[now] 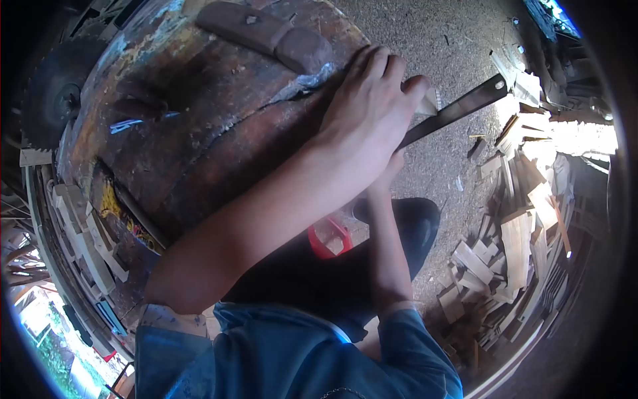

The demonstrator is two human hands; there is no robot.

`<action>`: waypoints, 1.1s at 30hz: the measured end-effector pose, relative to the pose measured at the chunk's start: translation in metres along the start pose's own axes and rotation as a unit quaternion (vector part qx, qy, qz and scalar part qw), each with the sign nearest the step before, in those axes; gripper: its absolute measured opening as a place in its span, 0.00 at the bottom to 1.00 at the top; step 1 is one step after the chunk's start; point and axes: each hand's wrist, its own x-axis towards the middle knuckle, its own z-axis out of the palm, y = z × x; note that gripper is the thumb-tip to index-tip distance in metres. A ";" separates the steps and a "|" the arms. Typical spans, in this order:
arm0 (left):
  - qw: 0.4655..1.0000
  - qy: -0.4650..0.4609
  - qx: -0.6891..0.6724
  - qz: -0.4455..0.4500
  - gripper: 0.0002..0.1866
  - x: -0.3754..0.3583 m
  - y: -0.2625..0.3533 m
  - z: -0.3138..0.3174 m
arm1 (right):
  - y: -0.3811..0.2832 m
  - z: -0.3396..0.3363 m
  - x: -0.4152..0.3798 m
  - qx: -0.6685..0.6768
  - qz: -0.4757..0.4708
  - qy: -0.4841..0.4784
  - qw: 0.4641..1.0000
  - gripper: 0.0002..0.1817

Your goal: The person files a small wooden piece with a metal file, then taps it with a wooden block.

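The small pale wood piece sits at the edge of the large round wooden block; only its corner shows, protruding just beyond the fingertips of the left hand. The left hand lies palm down over the piece, fingers curled and closed upon it, pressing it against the block rim; the greater part of the piece is hidden beneath the hand. The long dark blade runs from under the left hand outward and upward away from the grip, its far end squared off and bearing a small hole; the blade passes just beside the wood piece, contact between the two cannot be determined. The right hand is directly below the left hand, mostly covered by it; it appears to be at the near end of the blade, but how far its fingers are closed cannot be told.

Beyond the grip, on the block top, lie two worn brown pads; further across the block, past its far edge, a toothed circular saw blade stands upright. Below the hands, near the person's dark trouser knee, is a red object. On the blade side of the grip, well apart, a heap of cut wood offcuts covers the ground.
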 end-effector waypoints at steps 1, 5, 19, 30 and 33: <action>1.000 0.007 0.008 0.005 0.25 -0.002 -0.001 0.002 | -0.002 -0.002 -0.007 -0.012 0.006 -0.010 1.000 0.13; 1.000 -0.024 0.010 -0.011 0.25 -0.006 0.003 0.000 | -0.059 -0.018 0.032 0.027 0.057 0.000 0.998 0.14; 1.000 -0.018 0.019 -0.003 0.27 -0.002 0.000 0.008 | -0.003 -0.005 0.002 0.007 -0.011 -0.028 1.000 0.15; 0.999 -0.042 0.004 -0.008 0.25 -0.006 0.005 -0.006 | -0.049 -0.013 0.026 0.050 0.007 0.009 0.999 0.14; 1.000 0.004 -0.013 0.002 0.28 -0.006 0.003 0.002 | -0.003 -0.003 0.006 0.003 0.020 -0.002 1.000 0.12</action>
